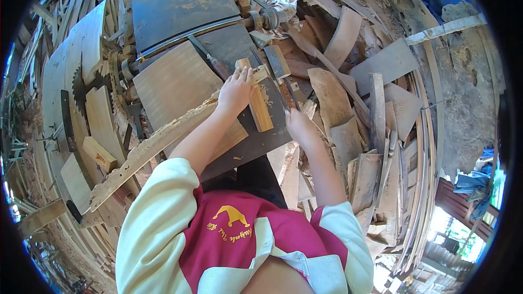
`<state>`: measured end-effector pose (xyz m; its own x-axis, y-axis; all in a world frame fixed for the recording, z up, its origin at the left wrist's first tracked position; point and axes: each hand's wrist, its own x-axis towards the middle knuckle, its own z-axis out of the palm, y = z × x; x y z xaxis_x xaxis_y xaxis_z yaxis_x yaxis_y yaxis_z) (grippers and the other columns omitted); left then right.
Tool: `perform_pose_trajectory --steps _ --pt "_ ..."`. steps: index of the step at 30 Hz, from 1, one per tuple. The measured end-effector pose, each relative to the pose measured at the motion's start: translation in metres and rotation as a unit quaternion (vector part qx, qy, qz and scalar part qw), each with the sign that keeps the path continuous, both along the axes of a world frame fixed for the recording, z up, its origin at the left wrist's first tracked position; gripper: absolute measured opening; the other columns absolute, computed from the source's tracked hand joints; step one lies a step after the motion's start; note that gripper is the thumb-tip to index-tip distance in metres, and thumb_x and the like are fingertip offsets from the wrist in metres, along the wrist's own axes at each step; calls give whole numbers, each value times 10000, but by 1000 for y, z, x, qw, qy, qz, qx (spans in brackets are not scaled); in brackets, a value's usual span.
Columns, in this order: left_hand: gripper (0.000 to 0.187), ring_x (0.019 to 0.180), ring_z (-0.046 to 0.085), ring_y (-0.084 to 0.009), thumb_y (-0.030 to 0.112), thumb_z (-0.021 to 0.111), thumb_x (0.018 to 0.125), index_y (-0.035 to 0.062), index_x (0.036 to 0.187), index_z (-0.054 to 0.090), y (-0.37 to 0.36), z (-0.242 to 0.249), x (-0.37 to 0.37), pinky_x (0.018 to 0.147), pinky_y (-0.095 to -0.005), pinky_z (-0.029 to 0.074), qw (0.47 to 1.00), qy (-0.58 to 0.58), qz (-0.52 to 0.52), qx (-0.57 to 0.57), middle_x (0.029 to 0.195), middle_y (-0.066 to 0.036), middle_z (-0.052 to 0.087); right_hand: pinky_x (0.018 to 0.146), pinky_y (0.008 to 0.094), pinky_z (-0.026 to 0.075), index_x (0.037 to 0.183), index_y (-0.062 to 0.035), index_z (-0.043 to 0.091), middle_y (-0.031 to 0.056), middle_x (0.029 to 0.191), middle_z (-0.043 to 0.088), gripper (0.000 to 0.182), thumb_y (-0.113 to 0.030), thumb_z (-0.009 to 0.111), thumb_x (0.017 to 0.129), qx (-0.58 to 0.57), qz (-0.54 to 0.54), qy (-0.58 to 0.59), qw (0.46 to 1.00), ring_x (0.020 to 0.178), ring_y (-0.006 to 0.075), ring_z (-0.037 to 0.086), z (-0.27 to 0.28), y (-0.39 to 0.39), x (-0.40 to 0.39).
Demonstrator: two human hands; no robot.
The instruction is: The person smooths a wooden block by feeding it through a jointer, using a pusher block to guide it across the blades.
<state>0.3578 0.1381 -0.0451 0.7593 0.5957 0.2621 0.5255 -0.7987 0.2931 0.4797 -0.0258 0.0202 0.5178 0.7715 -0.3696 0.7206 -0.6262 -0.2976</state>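
Note:
My left hand [236, 90] presses on a long rough-edged wooden strip [163, 135] and a short wooden block [260, 110], near the edge of the dark machine table [239, 159]. The strip's narrow end pokes out to the right of my fingers. My right hand [298, 125] is closed round the lower end of a long thin dark tool [277, 88], which looks like a saw or blade. The tool slants up and left and crosses the strip's end. Its grip is hidden inside my fingers.
A large metal plate [182, 2] and a roller shaft [188, 37] lie ahead. A toothed circular blade [81, 84] stands at the left. Offcuts [338, 98] are heaped at the right. A flat board [174, 84] and a dark-handled tool [218, 68] rest on the machine.

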Motion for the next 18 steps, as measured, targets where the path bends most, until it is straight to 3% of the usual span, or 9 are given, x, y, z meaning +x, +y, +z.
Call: perform_pose_trajectory --steps 7,10,18 --pt "456 1133 453 -284 319 459 865 -7 1184 465 1 7 1 922 -353 391 999 -32 15 -39 1182 -154 513 685 483 440 855 -23 532 230 807 592 343 -315 356 897 76 -24 4 997 794 394 574 -49 65 5" --pt "455 1130 456 -280 327 463 862 -9 1169 479 0 14 0 922 -350 393 997 -40 24 -64 1175 -152 519 657 486 444 844 -31 513 229 769 590 335 -323 358 898 104 -19 -15 994 754 395 579 -55 45 -1" --pt "458 1151 440 -267 333 452 870 -2 1180 472 1 8 1 925 -369 372 999 -13 16 -30 1203 -152 499 604 493 443 863 -44 496 207 682 583 293 -304 365 894 25 -27 -18 999 662 382 580 -35 -70 -24"
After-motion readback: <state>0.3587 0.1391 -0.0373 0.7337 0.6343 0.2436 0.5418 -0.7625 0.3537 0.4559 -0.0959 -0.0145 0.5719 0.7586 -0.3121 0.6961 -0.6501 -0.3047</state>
